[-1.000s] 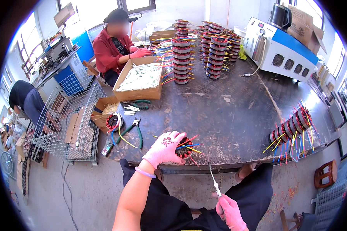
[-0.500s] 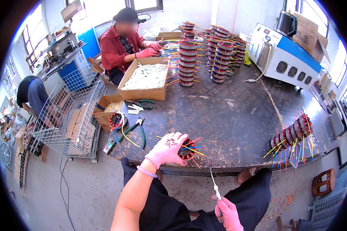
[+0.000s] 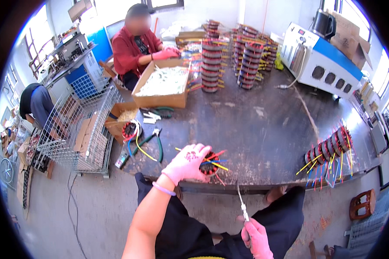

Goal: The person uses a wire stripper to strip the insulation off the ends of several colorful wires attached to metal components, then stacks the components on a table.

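In the pink glove, my left hand [image 3: 188,163] is closed around the left side of a wound motor stator [image 3: 210,166] lying near the table's front edge. Red, blue and yellow wires stick out of its ring, mostly to the right. My right hand [image 3: 257,240], also gloved, grips a slim tool [image 3: 245,211] with a thin metal shaft and a white section, below the table edge and over my lap. The shaft points up toward the edge, apart from the stator; the handle is mostly hidden in my fingers.
Cutters [image 3: 158,144] and a wired stator [image 3: 131,131] lie left. Behind stands a cardboard box [image 3: 162,100] of white pieces. Stator stacks [image 3: 211,67] rise at the back; another row [image 3: 328,149] lies right. A co-worker [image 3: 138,49] sits across, near a blue-white machine [image 3: 320,60].
The view has shifted slightly. My left hand keeps its hold on the stator and my right hand still grips the tool, with little visible movement.
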Demonstrator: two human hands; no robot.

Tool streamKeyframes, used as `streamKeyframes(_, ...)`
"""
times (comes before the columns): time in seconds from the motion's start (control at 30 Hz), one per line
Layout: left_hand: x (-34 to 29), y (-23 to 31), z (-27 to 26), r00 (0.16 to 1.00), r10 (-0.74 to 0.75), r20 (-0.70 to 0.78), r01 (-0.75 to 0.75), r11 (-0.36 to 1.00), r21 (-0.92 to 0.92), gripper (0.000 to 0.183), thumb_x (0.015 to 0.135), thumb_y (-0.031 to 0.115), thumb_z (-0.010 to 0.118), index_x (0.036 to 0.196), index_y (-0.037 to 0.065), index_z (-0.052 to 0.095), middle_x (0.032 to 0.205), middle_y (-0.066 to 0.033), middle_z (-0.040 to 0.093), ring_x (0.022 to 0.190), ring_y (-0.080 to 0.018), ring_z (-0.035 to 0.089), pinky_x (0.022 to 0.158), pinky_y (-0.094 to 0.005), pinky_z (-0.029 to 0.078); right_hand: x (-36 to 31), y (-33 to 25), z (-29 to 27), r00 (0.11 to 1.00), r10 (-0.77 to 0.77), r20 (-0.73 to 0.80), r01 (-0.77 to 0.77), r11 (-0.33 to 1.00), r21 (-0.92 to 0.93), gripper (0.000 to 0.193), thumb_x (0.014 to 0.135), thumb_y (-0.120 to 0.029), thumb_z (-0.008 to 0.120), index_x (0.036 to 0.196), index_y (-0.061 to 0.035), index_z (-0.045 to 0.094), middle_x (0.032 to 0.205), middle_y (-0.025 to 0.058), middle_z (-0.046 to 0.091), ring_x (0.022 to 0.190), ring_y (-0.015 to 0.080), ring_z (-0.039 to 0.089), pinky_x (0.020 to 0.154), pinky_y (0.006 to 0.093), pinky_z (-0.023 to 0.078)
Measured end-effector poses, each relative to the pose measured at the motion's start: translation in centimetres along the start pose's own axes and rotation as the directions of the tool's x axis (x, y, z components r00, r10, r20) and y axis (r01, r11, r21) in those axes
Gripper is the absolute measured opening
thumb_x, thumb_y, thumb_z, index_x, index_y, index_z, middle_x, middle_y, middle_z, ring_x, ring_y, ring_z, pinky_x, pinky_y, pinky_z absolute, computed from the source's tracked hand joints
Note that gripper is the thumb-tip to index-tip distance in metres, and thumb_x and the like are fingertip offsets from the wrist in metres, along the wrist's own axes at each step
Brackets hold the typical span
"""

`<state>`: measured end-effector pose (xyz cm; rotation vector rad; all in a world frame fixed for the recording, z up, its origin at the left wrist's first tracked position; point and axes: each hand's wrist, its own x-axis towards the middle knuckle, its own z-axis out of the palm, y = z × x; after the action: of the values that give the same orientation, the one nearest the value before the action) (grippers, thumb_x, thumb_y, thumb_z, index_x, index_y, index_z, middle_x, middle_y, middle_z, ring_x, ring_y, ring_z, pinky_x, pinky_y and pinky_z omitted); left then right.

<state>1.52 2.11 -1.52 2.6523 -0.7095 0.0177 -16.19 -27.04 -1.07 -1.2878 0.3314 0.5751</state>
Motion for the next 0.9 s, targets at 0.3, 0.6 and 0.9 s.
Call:
streamKeyframes(0.3,0.2,0.0,-0.3,1.0,-0.023,0.019,0.022,1.0,0.021,0.099,0.055,0.044,0.088,0.135,0.0,0.047,0.127,-0.0176,0.055,0.119,-0.0358,0.053,0.103,-0.0416,0.042,0.2,1.0,-0.6,0.999,0.0,0.039,-0.003,0.996,0.085,0.045,0.101,-0.028,0.055,0.131,0.0055,0.053,0.06,-0.0049,0.045,0.05,0.003,0.035,0.046,0.0195,0.025)
streamKeyframes(0.6,0.1,-0.1,-0.2,1.0,-0.005,0.005,0.005,1.0,0.025,0.1,0.056,0.046,0.087,0.135,-0.001,0.047,0.127,-0.0177,0.055,0.118,-0.0361,0.053,0.103,-0.0408,0.043,0.4,1.4,-0.7,1.0,0.01,0.029,-0.012,0.998,0.062,0.042,0.101,-0.029,0.054,0.129,0.0026,0.056,0.06,-0.0046,0.046,0.049,0.004,0.036,0.046,0.0204,0.024)
streamKeyframes(0.9,0.0,0.0,-0.6,0.999,-0.025,0.024,0.025,0.999,0.029,0.098,0.058,0.045,0.086,0.136,0.0,0.047,0.128,-0.0179,0.054,0.119,-0.0358,0.052,0.103,-0.0411,0.042,-0.4,1.0,0.5,0.993,-0.112,-0.021,0.109,0.987,-0.122,0.034,0.1,-0.038,0.051,0.076,-0.0146,0.054,0.055,-0.0079,0.041,0.042,0.0035,0.032,0.039,0.0204,0.022)
